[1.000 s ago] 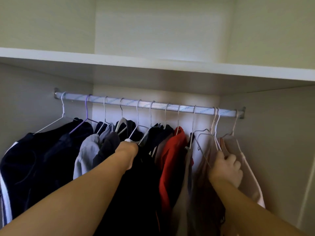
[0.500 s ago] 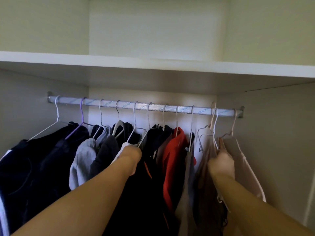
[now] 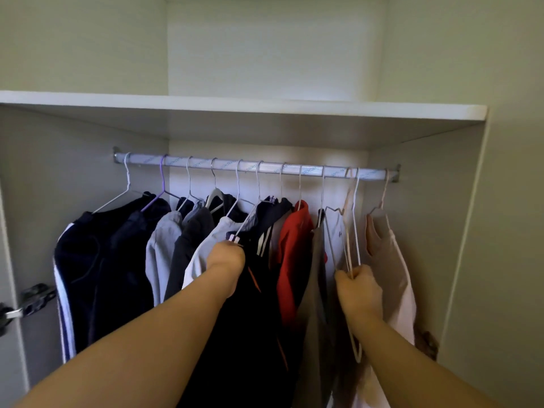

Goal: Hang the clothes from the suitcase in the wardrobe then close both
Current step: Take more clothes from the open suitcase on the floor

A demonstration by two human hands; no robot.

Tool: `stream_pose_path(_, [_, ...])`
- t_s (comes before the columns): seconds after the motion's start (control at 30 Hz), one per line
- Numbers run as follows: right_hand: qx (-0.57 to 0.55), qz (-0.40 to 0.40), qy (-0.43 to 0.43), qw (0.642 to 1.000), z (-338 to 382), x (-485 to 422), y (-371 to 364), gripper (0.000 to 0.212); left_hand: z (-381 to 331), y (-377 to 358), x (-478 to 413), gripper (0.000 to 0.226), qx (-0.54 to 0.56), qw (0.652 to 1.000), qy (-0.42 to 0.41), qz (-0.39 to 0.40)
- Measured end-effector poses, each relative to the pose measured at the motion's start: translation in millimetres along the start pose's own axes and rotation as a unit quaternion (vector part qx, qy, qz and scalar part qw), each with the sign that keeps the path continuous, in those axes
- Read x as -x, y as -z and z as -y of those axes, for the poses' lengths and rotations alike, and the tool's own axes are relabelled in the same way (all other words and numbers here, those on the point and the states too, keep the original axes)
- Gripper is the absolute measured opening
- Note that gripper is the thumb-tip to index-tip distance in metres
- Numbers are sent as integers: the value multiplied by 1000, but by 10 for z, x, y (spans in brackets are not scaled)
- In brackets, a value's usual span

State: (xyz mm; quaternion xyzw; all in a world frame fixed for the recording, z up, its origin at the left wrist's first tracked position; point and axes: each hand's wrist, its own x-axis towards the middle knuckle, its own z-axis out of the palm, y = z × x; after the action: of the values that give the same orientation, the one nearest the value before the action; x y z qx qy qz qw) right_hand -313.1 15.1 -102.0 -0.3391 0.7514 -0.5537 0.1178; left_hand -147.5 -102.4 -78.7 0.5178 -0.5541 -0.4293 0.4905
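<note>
Wardrobe interior, doors open, suitcase not in view. We see a silver metal hanging rail (image 3: 312, 171) spanning the wardrobe under a white board shelf (image 3: 235, 106), loaded with hung clothes: dark navy tops toward the left end, a red top (image 3: 294, 245) past the middle, a beige sleeveless top (image 3: 385, 254) at the right end.

The right hand (image 3: 357, 288) is fisted tight round a bundle of thin pale empty wire hangers (image 3: 351, 231). The wires enter the fist from above and come out again below it. The left hand (image 3: 226, 262) sits against the shoulder of a black garment with orange stitching (image 3: 259, 290) near the rail's middle. Its fingers are hidden behind the knuckles, so we cannot tell its grip.

Key relation: the empty wire hangers hook over the rail almost straight above the right fist, long axis vertical, between the red top's side and the beige sleeveless top. The right hand is the nearer one, already on them.

Judgement: unhooking needs a lift up, then a pull out toward the open front. The gap between rail and shelf looks narrow, but enough for the hooks. The wardrobe's right wall (image 3: 426, 231) is near, so there is little room sideways. The bundled hooks could snag each other.
</note>
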Motion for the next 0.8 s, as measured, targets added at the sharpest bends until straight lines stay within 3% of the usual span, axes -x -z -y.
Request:
stream_pose_path(0.2, [33,37,27,998,-252,690,183,20,75,214,906,37,-3,1000,4,-11])
stream_pose_path(0.3, [55,19,65,996,-308,922,254,26,98,329,1243,38,-11,1000,-1,-12])
stream_pose_path(0.47, [74,42,145,986,-252,1447,289,43,234,755,1554,32,18,998,10,-60])
stream_pose_path(0.6, [89,65,239,965,-159,1675,309,48,79,961,1750,24,45,997,-24,-54])
stream_pose_path(0.8, [89,117,310,939,109,1982,135,52,-204,1381,1892,70,21,986,-145,-76])
